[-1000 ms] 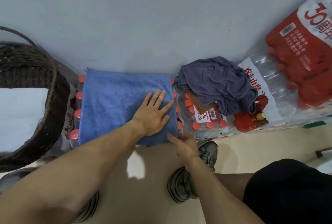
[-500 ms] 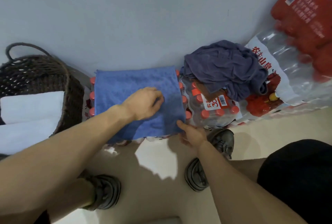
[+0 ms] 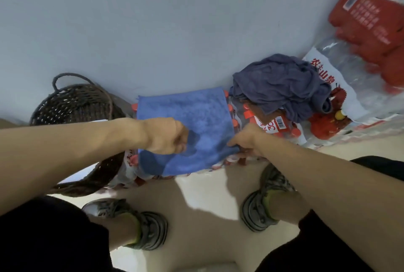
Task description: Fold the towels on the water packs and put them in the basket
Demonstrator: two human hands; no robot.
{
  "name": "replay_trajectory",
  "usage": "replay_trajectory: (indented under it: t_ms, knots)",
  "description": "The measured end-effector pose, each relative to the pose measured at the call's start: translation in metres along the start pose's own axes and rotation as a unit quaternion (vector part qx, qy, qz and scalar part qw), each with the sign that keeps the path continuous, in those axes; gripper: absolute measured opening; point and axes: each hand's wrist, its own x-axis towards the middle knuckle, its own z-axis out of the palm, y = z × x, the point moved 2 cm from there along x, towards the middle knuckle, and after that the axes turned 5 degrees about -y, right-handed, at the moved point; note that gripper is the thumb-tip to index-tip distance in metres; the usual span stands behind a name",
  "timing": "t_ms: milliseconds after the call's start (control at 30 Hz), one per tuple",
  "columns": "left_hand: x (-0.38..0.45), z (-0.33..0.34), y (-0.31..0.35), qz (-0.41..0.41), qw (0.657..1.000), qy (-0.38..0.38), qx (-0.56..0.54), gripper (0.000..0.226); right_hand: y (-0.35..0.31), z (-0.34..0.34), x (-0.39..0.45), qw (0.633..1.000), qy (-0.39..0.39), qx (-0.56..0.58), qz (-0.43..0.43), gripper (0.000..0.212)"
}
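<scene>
The left hand (image 3: 168, 136) and right hand (image 3: 244, 140) both pinch the half-folded blue towel (image 3: 196, 114); right of them the grey towel (image 3: 282, 84) lies crumpled, unfolded; the basket (image 3: 72, 101) waits left.

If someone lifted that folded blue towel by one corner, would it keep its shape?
Probably not. The folded blue terry towel drapes limply over the pack's front edge, so it would likely sag and unfold. It looks light and fuzzy, unlikely to slip.
</scene>
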Motion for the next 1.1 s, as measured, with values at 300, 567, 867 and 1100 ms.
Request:
replay_trajectory:
  t_ms: [300,567,867,1100]
  knots:
    - [0.027,0.002,0.010,-0.003,0.947,0.142,-0.288,0.052,-0.090,-0.004,-0.036,0.988,-0.117,0.057,-0.088,0.019]
    - [0.047,-0.011,-0.001,0.000,0.930,0.190,-0.314,0.028,-0.107,-0.026,-0.031,0.970,-0.208,0.102,-0.079,0.018]
    - [0.043,-0.022,-0.012,0.029,0.902,0.145,-0.405,0.042,-0.128,-0.038,-0.048,0.852,-0.094,-0.345,-0.382,0.071]
    - [0.046,-0.021,-0.016,0.005,0.860,0.176,-0.478,0.026,-0.121,-0.026,-0.018,0.856,-0.016,-0.311,-0.412,0.011]
